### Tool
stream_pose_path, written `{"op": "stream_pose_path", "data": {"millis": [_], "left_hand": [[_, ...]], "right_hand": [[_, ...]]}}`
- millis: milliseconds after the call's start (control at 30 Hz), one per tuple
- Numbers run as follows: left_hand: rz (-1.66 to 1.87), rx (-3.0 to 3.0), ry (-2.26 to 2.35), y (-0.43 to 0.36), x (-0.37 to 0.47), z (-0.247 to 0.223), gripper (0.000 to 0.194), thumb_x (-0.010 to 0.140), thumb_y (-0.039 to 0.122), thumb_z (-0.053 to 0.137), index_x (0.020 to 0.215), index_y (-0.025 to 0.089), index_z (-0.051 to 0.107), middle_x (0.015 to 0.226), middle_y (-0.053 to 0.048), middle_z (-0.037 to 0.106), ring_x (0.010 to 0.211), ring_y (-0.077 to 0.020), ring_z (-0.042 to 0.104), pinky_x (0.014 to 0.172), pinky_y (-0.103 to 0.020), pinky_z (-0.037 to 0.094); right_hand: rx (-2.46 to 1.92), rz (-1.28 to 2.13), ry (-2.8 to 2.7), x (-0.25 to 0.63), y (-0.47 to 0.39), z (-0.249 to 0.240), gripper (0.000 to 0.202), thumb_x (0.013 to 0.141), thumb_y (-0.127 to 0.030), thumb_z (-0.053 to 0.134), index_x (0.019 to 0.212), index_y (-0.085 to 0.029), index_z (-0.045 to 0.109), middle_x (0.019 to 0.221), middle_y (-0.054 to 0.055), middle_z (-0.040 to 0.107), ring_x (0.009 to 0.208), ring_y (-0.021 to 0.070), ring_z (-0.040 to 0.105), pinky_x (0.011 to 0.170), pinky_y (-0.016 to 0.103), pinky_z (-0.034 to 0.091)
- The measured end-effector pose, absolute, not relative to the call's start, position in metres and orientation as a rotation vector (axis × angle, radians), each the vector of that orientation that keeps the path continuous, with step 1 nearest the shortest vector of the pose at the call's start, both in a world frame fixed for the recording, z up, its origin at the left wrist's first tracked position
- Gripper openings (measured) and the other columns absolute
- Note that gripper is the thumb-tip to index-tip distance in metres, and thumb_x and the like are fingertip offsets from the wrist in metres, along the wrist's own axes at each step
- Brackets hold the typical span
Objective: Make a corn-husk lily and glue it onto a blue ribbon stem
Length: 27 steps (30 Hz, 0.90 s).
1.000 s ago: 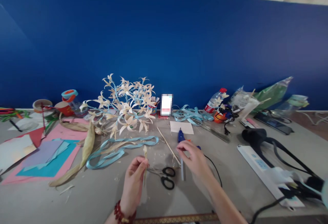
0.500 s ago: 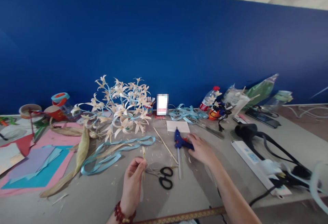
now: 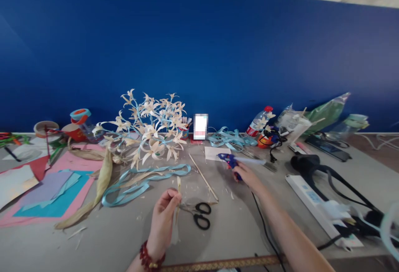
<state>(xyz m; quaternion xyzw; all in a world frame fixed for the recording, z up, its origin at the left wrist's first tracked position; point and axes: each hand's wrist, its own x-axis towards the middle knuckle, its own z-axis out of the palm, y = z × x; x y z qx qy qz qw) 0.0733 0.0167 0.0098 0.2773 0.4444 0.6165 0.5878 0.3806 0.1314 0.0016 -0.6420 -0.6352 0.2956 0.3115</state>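
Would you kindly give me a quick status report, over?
Left fingers pinching thin pale strip; right fingers gripping blue glue gun; scissors and slender stick lying between them.

"What's worn at the left hand [image 3: 165, 209]?"
"A dark-red bracelet of rounded beads [image 3: 146, 260], with a small gold-coloured piece [image 3: 153, 265] among them."
"And the right forearm [image 3: 288, 224]?"
"Bare."

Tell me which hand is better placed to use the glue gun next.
Probably the right hand: it holds the blue glue gun, while the left hand is occupied, pinching a thin pale strip.
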Motion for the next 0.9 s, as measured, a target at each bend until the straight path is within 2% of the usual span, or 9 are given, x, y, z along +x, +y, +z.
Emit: {"op": "stream_pose_path", "data": {"millis": [100, 233, 333, 400, 467, 533, 633, 733, 900], "left_hand": [[1.432, 0.666, 1.034, 0.018, 0.076, 0.011, 0.023, 0.071, 0.035, 0.079, 0.07, 0.017, 0.064, 0.07, 0.001, 0.058, 0.067, -0.0129, 0.05, 0.065, -0.023, 0.039], [1.442, 0.681, 1.022, 0.02, 0.081, 0.016, 0.022, 0.073, 0.033, 0.078, 0.071, 0.017, 0.063, 0.07, 0.001, 0.057, 0.067, -0.0122, 0.048, 0.064, -0.022, 0.038], [1.441, 0.689, 1.012, 0.021, 0.084, 0.023, 0.022, 0.073, 0.032, 0.077, 0.07, 0.017, 0.062, 0.068, 0.002, 0.055, 0.064, -0.0117, 0.046, 0.062, -0.022, 0.037], [1.446, 0.707, 1.005, 0.022, 0.086, 0.026, 0.02, 0.074, 0.032, 0.077, 0.071, 0.017, 0.062, 0.068, 0.002, 0.054, 0.064, -0.0114, 0.045, 0.061, -0.021, 0.037], [1.47, 0.744, 1.014, 0.021, 0.086, 0.03, 0.019, 0.075, 0.031, 0.076, 0.073, 0.017, 0.063, 0.07, 0.002, 0.055, 0.065, -0.0115, 0.045, 0.062, -0.021, 0.037], [1.486, 0.785, 1.038, 0.02, 0.087, 0.032, 0.018, 0.076, 0.031, 0.076, 0.073, 0.017, 0.063, 0.071, 0.001, 0.055, 0.066, -0.0119, 0.046, 0.063, -0.022, 0.038], [1.476, 0.8, 1.052, 0.018, 0.087, 0.034, 0.019, 0.075, 0.032, 0.075, 0.072, 0.017, 0.063, 0.071, 0.001, 0.056, 0.066, -0.0125, 0.046, 0.064, -0.023, 0.039], [1.471, 0.798, 1.042, 0.016, 0.086, 0.036, 0.02, 0.075, 0.032, 0.075, 0.071, 0.017, 0.063, 0.069, 0.001, 0.056, 0.065, -0.0123, 0.046, 0.063, -0.023, 0.039], [1.478, 0.83, 1.049, 0.014, 0.086, 0.037, 0.021, 0.075, 0.033, 0.075, 0.07, 0.016, 0.062, 0.068, 0.001, 0.056, 0.065, -0.0126, 0.046, 0.063, -0.023, 0.04]], "right_hand": [[-1.599, 0.903, -1.486, 0.377, 0.125, 0.004, 0.041, 0.088, -0.046, 0.042, 0.091, -0.012, 0.065, 0.055, 0.003, 0.059, 0.045, 0.0173, 0.057, 0.043, 0.028, 0.045], [-1.462, 1.0, -1.357, 0.359, 0.091, 0.013, 0.043, 0.085, -0.055, 0.054, 0.094, -0.014, 0.062, 0.068, 0.006, 0.065, 0.046, 0.0142, 0.054, 0.044, 0.027, 0.045], [-1.29, 1.153, -1.327, 0.335, 0.052, 0.02, 0.039, 0.079, -0.053, 0.067, 0.089, -0.016, 0.063, 0.079, 0.008, 0.069, 0.043, 0.0101, 0.05, 0.043, 0.026, 0.045], [-1.238, 1.217, -1.365, 0.317, 0.027, 0.025, 0.034, 0.08, -0.049, 0.069, 0.091, -0.017, 0.064, 0.083, 0.008, 0.07, 0.049, 0.0117, 0.053, 0.045, 0.025, 0.046], [-1.23, 1.252, -1.391, 0.302, 0.007, 0.028, 0.03, 0.084, -0.046, 0.067, 0.093, -0.018, 0.063, 0.078, 0.007, 0.069, 0.052, 0.0139, 0.056, 0.046, 0.025, 0.046], [-1.249, 1.128, -1.403, 0.291, -0.005, 0.031, 0.029, 0.084, -0.044, 0.067, 0.099, -0.02, 0.062, 0.078, 0.006, 0.069, 0.056, 0.0166, 0.059, 0.048, 0.026, 0.049], [-1.234, 0.863, -1.608, 0.283, -0.011, 0.039, 0.021, 0.082, -0.038, 0.068, 0.095, -0.022, 0.063, 0.075, 0.005, 0.069, 0.061, 0.0199, 0.063, 0.055, 0.028, 0.052], [-1.204, 0.629, -1.847, 0.281, -0.009, 0.048, 0.008, 0.084, -0.031, 0.065, 0.087, -0.024, 0.062, 0.069, 0.003, 0.067, 0.06, 0.0199, 0.064, 0.057, 0.027, 0.052], [-1.172, 0.395, -1.979, 0.275, -0.005, 0.058, 0.007, 0.087, -0.028, 0.062, 0.091, -0.024, 0.057, 0.072, 0.002, 0.069, 0.06, 0.0177, 0.066, 0.057, 0.024, 0.049]]}}
